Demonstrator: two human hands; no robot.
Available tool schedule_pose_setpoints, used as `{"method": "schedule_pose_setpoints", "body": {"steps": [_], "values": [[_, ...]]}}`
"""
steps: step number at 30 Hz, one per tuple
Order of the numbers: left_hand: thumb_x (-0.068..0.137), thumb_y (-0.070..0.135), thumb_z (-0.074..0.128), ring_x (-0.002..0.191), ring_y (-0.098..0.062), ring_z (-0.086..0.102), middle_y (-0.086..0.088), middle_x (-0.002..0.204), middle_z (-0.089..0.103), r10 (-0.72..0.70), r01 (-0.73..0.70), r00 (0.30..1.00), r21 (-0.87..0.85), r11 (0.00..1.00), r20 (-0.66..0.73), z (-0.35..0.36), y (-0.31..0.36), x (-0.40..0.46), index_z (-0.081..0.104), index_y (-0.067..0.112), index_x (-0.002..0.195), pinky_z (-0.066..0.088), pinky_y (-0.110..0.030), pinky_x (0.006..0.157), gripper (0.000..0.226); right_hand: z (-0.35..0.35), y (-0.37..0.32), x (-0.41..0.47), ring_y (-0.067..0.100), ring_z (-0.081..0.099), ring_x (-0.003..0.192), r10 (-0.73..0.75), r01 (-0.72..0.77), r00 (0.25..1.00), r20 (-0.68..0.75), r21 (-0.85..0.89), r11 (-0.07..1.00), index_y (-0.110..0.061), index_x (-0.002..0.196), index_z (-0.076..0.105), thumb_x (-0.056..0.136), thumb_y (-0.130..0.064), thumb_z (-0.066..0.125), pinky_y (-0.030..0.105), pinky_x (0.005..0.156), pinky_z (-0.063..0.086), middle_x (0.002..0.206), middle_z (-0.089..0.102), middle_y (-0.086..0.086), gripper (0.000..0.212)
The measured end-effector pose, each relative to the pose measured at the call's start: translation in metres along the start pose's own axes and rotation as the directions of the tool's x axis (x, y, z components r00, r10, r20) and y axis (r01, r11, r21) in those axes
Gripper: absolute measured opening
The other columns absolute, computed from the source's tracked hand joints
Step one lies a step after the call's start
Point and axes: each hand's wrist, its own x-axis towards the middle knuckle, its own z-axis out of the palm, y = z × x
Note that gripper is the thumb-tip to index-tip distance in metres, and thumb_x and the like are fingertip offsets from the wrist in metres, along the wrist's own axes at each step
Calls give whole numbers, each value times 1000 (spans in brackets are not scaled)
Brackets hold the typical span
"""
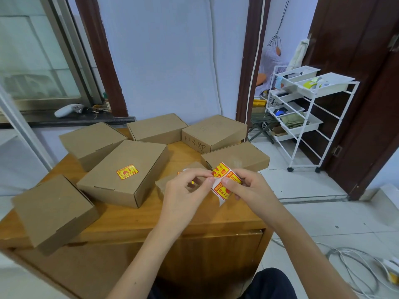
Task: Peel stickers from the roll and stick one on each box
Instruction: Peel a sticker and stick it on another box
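Both forearms are extended fwd from the bottom edge, converging above the near-right part of the wooden tabletop [121, 221]. The sticker roll [224, 182], red-and-yellow labels on white backing, is held up between the two hands, just over a small box [170, 183] that is mostly hidden behind them.

Right hand [251, 187]: palm turned inward, fingers curled round the roll from the right, thumb pressed on the label face. Left hand [186, 188]: back of hand toward the camera, wrist slightly bent, thumb and forefinger pinched narrow on the white backing edge at the roll's left side; remaining fingers loosely curled under.

One stickered box [121, 175] is seen at centre-left, w/ a red-yellow sticker [127, 171] on its lid. Plain boxes are arranged round it: near-left box [51, 212] overhanging the tabletop edge, far-left box [92, 141], rear-centre box [156, 128], a rear-right box [212, 131] w/ handwritten digits on its side, and a right box [235, 156] just behind the roll.

A white wire rack [302, 117] w/ trays is stood on the tiled floor at right; cables [354, 262] are lying on the floor near the bottom-right corner.
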Motion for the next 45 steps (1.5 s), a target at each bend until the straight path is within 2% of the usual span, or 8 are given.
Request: {"method": "schedule_pose_setpoints", "body": {"steps": [6, 13, 19, 22, 26, 35, 40, 45], "values": [[88, 30, 66, 88, -3, 63, 21, 86, 70, -97, 96, 995, -48, 994, -21, 2, -5, 2, 74, 28, 92, 50, -13, 64, 9, -3, 3, 0, -9, 63, 65, 21, -21, 1000, -1, -5, 1000, -24, 97, 68, 91, -19, 59, 6, 55, 45, 77, 70, -12, 12], [89, 28, 64, 83, 4, 62, 11, 87, 71, -177, 169, 981, -104, 980, -83, 4, -5, 8, 73, 22, 93, 46, -7, 60, 11, -9, 7, -2, -11, 64, 71, 51, -51, 999, -14, -16, 999, -30, 90, 65, 92, -21, 59, 5, 56, 45, 86, 70, -10, 11], [88, 22, 66, 62, -7, 63, 5, 77, 73, -318, 286, 947, -318, 904, -53, 8, -4, 14, 72, 20, 93, 54, -22, 59, 8, -17, 11, -2, -11, 65, 76, 56, -57, 998, -40, -27, 998, -33, 93, 63, 91, -22, 59, 5, 57, 46, 90, 69, -14, 12], [87, 20, 68, 62, -12, 62, 0, 80, 73, -356, 323, 934, -393, 861, -14, 11, -5, 16, 73, 15, 96, 54, -27, 60, 11, -21, 13, -1, -9, 65, 77, 53, -55, 997, -56, -27, 998, -35, 93, 64, 91, -22, 59, 5, 58, 46, 89, 70, -13, 14], [86, 19, 69, 61, -12, 62, 2, 80, 74, -389, 355, 921, -415, 838, 4, 16, -6, 20, 73, 15, 96, 55, -27, 61, 11, -27, 17, 0, -8, 66, 77, 65, -68, 996, -67, -33, 997, -36, 92, 64, 91, -25, 59, 5, 58, 46, 89, 71, -13, 12], [88, 18, 67, 58, -8, 61, 7, 76, 73, -427, 392, 904, -400, 828, 2, 22, -15, 31, 72, 17, 93, 55, -26, 60, 7, -34, 35, 8, -10, 65, 73, 120, -124, 990, -71, -61, 990, -22, 100, 66, 91, -26, 59, 4, 58, 46, 90, 70, -8, 13], [88, 17, 66, 59, -13, 61, 1, 79, 72, -418, 365, 907, -392, 845, -56, 19, -23, 40, 71, 15, 91, 56, -29, 62, 6, -39, 41, 12, -8, 64, 65, 118, -124, 984, -132, -39, 992, -4, 99, 69, 92, -23, 58, 5, 58, 46, 89, 72, 5, 23], [89, 16, 66, 66, -9, 64, -4, 79, 70, -291, 278, 956, -179, 944, -48, 26, -28, 53, 70, 18, 92, 56, -22, 61, 6, -44, 45, 13, -9, 61, 59, 150, -154, 975, -163, -15, 988, -7, 96, 70, 92, -23, 58, 6, 59, 46, 77, 68, -3, 20]]}}
